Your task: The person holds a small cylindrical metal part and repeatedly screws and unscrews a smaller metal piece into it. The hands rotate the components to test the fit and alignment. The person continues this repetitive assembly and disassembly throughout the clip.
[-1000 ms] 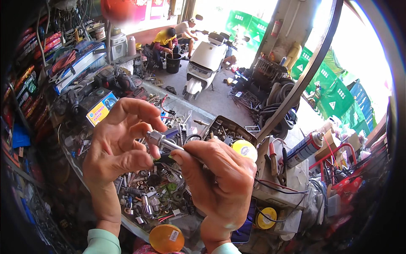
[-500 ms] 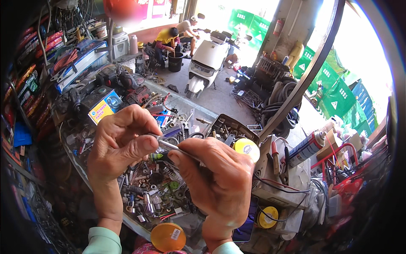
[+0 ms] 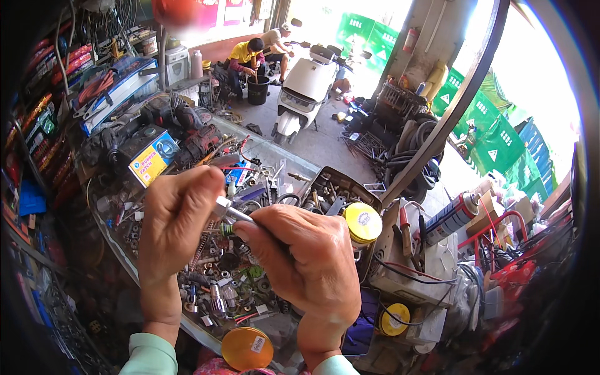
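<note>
In front of me, above the bench, I see a silver bolt-like metal rod [image 3: 239, 215] with a wider, hex-shaped end. My right hand [image 3: 306, 256] pinches its shaft between thumb and bent fingers. My left hand [image 3: 172, 228] is closed at the wider end, its thumb raised and pressed against the curled fingers. What lies between those left fingers is hidden from view. Beneath both hands a glass-topped bench [image 3: 290, 165] carries a heap of loose bolts, springs and small metal parts [image 3: 219, 297].
A yellow-lidded tin [image 3: 362, 223] stands right of my right hand, by an open case of metal parts [image 3: 331, 194]. An orange round lid [image 3: 247, 349] lies at the near edge. A spray can [image 3: 453, 219] stands right. Beyond are a white scooter [image 3: 306, 94] and two people [image 3: 247, 59].
My left thumb has lifted and rolled upward off the metal rod, so its wider end now shows. My right hand has shifted slightly left and down, still gripping the shaft.
</note>
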Demonstrator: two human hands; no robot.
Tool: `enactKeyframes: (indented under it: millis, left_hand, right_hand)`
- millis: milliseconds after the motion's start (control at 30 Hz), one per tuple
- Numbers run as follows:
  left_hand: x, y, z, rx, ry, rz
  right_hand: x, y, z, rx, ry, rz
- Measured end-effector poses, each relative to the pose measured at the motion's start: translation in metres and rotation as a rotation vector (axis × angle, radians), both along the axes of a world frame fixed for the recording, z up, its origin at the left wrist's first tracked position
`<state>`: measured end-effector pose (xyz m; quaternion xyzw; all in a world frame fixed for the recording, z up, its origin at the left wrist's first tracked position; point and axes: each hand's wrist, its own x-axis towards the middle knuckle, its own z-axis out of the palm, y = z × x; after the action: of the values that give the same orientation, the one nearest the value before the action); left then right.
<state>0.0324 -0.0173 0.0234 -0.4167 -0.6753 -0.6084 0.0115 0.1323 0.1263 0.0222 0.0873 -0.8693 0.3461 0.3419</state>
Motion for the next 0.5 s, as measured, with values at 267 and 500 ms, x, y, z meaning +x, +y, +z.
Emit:
enactKeyframes:
  millis: [267,500]
  left_hand:
    - [-0.006,-0.001,-0.002,0.256,-0.117,-0.253]
    - [-0.002,-0.002,0.005,0.072,-0.294,-0.190]
  right_hand:
    - [0.001,0.001,0.002,-0.023,-0.018,-0.076]
    - [0.001,0.001,0.000,0.032,-0.020,-0.050]
